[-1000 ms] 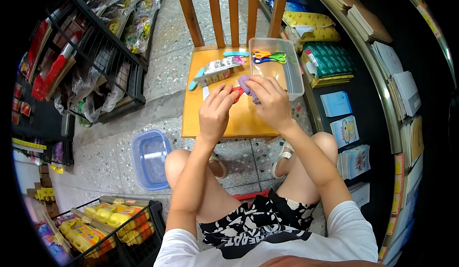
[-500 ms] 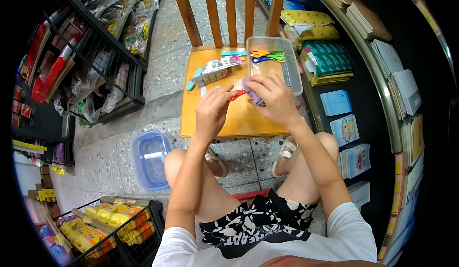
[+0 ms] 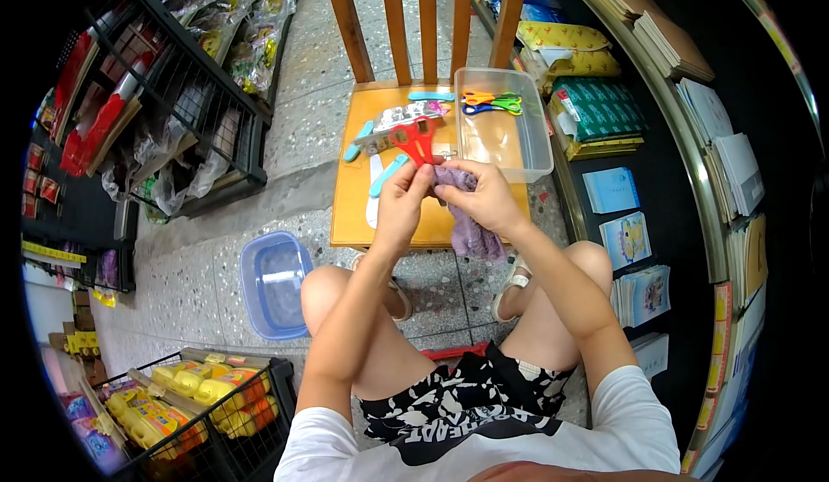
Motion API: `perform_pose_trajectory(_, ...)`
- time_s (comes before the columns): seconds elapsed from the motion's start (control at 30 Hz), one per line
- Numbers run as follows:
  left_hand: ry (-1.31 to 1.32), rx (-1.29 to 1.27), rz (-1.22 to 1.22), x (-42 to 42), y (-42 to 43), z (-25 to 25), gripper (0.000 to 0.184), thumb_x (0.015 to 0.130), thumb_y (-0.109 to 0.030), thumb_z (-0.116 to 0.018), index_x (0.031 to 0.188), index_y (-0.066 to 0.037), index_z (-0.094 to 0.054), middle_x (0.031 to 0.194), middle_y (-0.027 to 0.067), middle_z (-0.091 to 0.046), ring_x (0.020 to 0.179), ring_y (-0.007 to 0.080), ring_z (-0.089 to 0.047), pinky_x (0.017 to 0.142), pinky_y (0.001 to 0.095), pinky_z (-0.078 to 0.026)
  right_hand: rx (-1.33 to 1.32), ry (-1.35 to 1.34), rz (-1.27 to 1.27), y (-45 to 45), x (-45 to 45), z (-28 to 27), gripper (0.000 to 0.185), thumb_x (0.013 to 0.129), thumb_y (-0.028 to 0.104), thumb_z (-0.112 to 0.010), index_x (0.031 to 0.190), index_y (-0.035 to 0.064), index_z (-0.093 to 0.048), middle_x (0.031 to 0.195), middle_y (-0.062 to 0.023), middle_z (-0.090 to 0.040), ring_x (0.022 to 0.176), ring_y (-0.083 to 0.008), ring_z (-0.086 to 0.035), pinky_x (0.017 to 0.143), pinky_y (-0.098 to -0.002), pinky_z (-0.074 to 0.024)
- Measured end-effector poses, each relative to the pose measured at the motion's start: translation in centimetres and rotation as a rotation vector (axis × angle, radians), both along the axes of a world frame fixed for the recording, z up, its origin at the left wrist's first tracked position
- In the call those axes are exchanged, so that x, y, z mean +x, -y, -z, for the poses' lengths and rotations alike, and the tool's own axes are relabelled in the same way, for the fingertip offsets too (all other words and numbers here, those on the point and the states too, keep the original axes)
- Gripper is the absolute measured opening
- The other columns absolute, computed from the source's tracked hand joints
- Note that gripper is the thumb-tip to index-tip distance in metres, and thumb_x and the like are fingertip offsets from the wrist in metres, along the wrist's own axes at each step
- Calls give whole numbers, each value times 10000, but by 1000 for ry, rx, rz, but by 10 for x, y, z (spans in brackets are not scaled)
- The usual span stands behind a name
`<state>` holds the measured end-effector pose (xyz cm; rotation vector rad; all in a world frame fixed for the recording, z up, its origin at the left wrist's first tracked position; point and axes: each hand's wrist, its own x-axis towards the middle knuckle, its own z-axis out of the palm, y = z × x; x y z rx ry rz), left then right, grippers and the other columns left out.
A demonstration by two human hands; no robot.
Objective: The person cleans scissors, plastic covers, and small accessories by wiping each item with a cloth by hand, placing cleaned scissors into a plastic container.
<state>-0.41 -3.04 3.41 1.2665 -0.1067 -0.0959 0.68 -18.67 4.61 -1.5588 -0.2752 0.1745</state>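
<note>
Pinched in my left hand (image 3: 401, 206) is a pair of red scissors (image 3: 415, 142), handles pointing up and away from me. My right hand (image 3: 489, 199) grips a purple cloth (image 3: 476, 237), which hangs down over the front of the wooden chair seat (image 3: 348, 219). The hands nearly meet, and the cloth lies against the lower end of the scissors, so the blades are hidden. Behind the hands, a clear plastic box (image 3: 537, 171) holds orange, green and blue scissors (image 3: 492, 103). Left of it are a silvery package (image 3: 413, 117) and several light-blue strip-shaped items (image 3: 390, 175).
A blue plastic basin (image 3: 275, 333) stands on the floor to the left. Slatted chair back (image 3: 429, 24) rises at the far side. Shelves with notebooks (image 3: 623, 231) run along the right. Wire baskets with yellow packs (image 3: 164, 417) stand at lower left.
The red scissors have turned so their handles now point up and away. More of the purple cloth hangs down from my right hand. Both hands have come closer together and nearer to me.
</note>
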Motion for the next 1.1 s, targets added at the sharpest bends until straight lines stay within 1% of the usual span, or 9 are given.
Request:
perform_pose_trajectory(0.17,-199,-27,-75,5,-12,-1,274,981,-213,-494,1132,0,-577,944,75,-654,795,146,-653,721,263,-530,-47,146,135,8,-3,-23,233,813,55,-651,1038,-2,-639,786,-47,-656,606,-67,-574,541,-232,-461)
perform_pose_trajectory(0.2,-210,-8,-51,4,-13,-2,271,978,-204,-497,1137,2,-572,930,75,-653,789,145,-651,721,261,-529,-120,240,221,8,-1,-20,295,759,8,-649,1053,16,-633,893,-78,-665,764,-147,-618,657,-283,-491)
perform_pose_trajectory(0.3,-169,55,45,3,-10,0,233,965,-171,-507,1108,2,-566,890,71,-646,762,143,-644,700,254,-523,-430,898,282,14,6,-28,385,655,-10,-666,1037,33,-640,1004,-80,-643,948,-249,-584,793,-347,-479)
perform_pose_trajectory(0.33,-143,78,83,2,-9,0,214,959,-158,-511,1092,2,-566,876,69,-644,752,143,-642,690,252,-520,-495,977,217,14,7,-27,427,592,0,-681,1016,38,-651,1072,-64,-613,1024,-298,-531,871,-388,-455)
perform_pose_trajectory(0.43,-153,17,264,-4,-13,-3,146,940,-121,-521,1026,-9,-561,857,50,-635,736,135,-635,656,250,-508,-565,1108,24,7,3,-21,408,605,18,-683,1012,32,-657,1075,-64,-609,1011,-276,-545,866,-392,-466)
perform_pose_trajectory(0.7,-223,-34,337,-11,-16,-11,264,955,-153,-515,1162,7,-554,813,14,-610,644,70,-568,558,194,-409,-789,1056,167,23,20,-21,391,700,4,-604,1085,55,-645,1126,-66,-589,1048,-276,-533,899,-396,-443)
perform_pose_trajectory(0.9,-213,28,336,-10,-18,-8,280,953,-143,-514,1185,8,-552,806,15,-614,610,69,-564,542,193,-412,-605,969,267,31,29,-13,403,679,-18,-617,1076,44,-640,1113,-81,-588,1055,-297,-526,900,-406,-438)
perform_pose_trajectory(1.0,-221,58,310,-9,-19,-11,258,946,-117,-505,1162,11,-561,796,19,-616,586,72,-561,527,198,-413,-609,1075,244,30,24,-18,388,672,5,-635,1058,50,-644,1106,-71,-587,1062,-286,-524,892,-405,-444)
perform_pose_trajectory(1.1,-210,96,311,-7,-21,-8,207,937,-92,-495,1098,12,-574,790,21,-617,575,74,-558,516,201,-411,-689,1190,-68,19,1,-24,375,680,18,-633,1051,64,-648,1103,-53,-587,1062,-264,-524,877,-398,-454)
